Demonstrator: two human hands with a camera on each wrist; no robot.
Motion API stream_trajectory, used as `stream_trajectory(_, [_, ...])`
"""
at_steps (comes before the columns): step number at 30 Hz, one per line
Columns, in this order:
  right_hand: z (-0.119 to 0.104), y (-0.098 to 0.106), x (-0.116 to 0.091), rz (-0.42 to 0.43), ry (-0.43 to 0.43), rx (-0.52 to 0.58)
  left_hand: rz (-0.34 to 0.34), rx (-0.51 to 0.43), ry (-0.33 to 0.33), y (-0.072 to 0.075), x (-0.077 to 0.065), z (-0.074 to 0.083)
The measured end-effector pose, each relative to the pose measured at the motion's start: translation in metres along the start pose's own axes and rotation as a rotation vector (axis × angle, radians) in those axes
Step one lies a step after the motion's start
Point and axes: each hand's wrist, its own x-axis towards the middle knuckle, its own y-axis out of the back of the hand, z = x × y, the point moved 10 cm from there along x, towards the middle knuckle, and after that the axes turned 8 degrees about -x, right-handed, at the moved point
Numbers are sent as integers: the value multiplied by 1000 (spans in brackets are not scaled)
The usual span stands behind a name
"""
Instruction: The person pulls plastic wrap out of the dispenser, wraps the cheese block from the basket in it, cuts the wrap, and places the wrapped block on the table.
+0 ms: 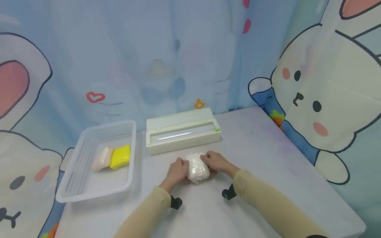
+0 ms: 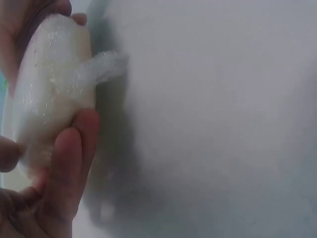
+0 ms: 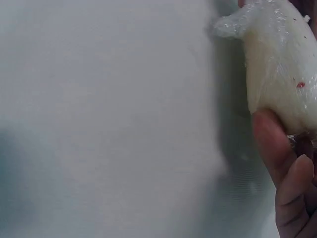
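A soft-looking white bundle [image 1: 197, 167], wrapped in shiny clear cling film, is held between both hands at the middle of the table. My left hand [image 1: 179, 172] grips its left end, with the thumb on top and fingers underneath. At the opposite end my right hand [image 1: 218, 162] pinches it the same way. In the left wrist view a loose twist of cling film [image 2: 106, 67] sticks out from the bundle's near side. Small red specks show on the bundle [image 3: 280, 74] in the right wrist view. What lies inside the wrap cannot be told.
Behind the hands stands a white cling film dispenser [image 1: 184, 142], lid raised, roll visible, green slider [image 1: 217, 129] at its right end. To the left, a white plastic basket [image 1: 98, 195] contains a yellow block [image 1: 120, 157] and a pale pink one [image 1: 103, 158]. A printed curtain [image 1: 134, 59] hangs behind.
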Motion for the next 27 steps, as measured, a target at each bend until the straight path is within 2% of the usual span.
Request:
stream_trajectory(3, [7, -9, 1, -24, -20, -11, -16, 81, 6, -6, -3, -4])
stream_trajectory(6, [10, -15, 0, -28, -27, -16, -22, 103, 32, -9, -7, -9])
stream_trajectory(12, [11, -14, -2, 6, -32, -33, 33, 44, 66, -3, -13, -17])
stream_trajectory(16, [8, -4, -3, 70, -24, -123, 65, 10, 67, 9, -17, -18])
stream_trajectory(19, [-6, 9, -6, 161, 68, -212, 78, 4, 34, 23, -24, -15])
stream_trajectory(21, [-22, 13, -9, 193, 187, -278, 89, 12, -16, 36, -31, -11])
stream_trajectory(25, [-51, 2, -17, 130, 426, -412, 124, 75, -188, 61, -53, 7])
stream_trajectory(27, [-60, -8, -21, 69, 502, -477, 148, 123, -287, 72, -68, 17])
